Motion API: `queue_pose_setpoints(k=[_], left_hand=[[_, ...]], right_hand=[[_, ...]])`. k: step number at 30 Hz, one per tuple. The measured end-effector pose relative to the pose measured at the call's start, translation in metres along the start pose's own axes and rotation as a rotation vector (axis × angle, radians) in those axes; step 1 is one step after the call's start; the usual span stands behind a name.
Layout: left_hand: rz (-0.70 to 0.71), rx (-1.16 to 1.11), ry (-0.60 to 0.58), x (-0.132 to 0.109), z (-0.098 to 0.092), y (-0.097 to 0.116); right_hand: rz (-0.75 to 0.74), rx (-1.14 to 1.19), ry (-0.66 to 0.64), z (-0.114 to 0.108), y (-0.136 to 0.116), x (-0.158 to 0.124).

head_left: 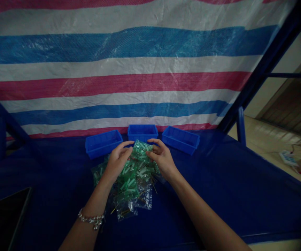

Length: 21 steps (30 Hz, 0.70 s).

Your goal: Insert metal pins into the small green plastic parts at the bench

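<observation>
A heap of small clear plastic bags (pixel 128 184) holding green and pale pieces lies on the blue table, with a few thin brass-coloured pins around its lower edge. At the heap's left side, my left hand (pixel 119 158) has its fingers curved and its thumb apart from them. Opposite it, my right hand (pixel 163 158) curves around the right side, thumb and fingers also apart. Between my fingertips is a green bag (pixel 140 146) at the top of the heap; whether the fingertips touch it is hard to see. Neither hand is visibly gripping anything.
Behind the heap stand three blue bins: a left bin (pixel 103 143), a middle bin (pixel 142 131) and a right bin (pixel 180 138). A dark phone or tablet (pixel 6 218) lies at the table's near left. A striped plastic sheet (pixel 114 83) hangs behind, between blue frame posts.
</observation>
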<state>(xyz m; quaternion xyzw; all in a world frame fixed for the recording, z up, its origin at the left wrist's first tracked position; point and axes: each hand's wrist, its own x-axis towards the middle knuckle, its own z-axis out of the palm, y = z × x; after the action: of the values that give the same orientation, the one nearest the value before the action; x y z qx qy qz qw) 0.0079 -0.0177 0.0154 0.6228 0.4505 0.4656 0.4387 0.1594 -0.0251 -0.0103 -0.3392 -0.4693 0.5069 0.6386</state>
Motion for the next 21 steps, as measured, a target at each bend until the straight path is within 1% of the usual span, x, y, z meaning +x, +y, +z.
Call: queue_pose_setpoints(k=[3, 7, 13, 17, 19, 21], left_hand=[[-0.044, -0.047, -0.047, -0.001, 0.002, 0.000], [-0.061, -0.083, -0.062, 0.000, 0.002, -0.003], [-0.030, -0.044, -0.075, 0.001, 0.001, -0.008], [0.016, -0.010, -0.079, 0.002, 0.001, -0.008], [0.042, 0.035, -0.065, 0.003, 0.000, -0.008], [0.066, 0.112, -0.024, 0.004, -0.001, -0.010]], right_hand=[[0.012, -0.003, -0.007, 0.000, 0.000, 0.000], [0.028, 0.008, -0.021, 0.000, -0.001, 0.000], [0.029, -0.004, -0.027, 0.000, 0.001, 0.001], [0.030, -0.006, -0.021, 0.000, 0.000, 0.001], [0.035, -0.011, -0.012, 0.000, 0.000, 0.000], [0.046, -0.016, -0.009, 0.000, -0.001, 0.001]])
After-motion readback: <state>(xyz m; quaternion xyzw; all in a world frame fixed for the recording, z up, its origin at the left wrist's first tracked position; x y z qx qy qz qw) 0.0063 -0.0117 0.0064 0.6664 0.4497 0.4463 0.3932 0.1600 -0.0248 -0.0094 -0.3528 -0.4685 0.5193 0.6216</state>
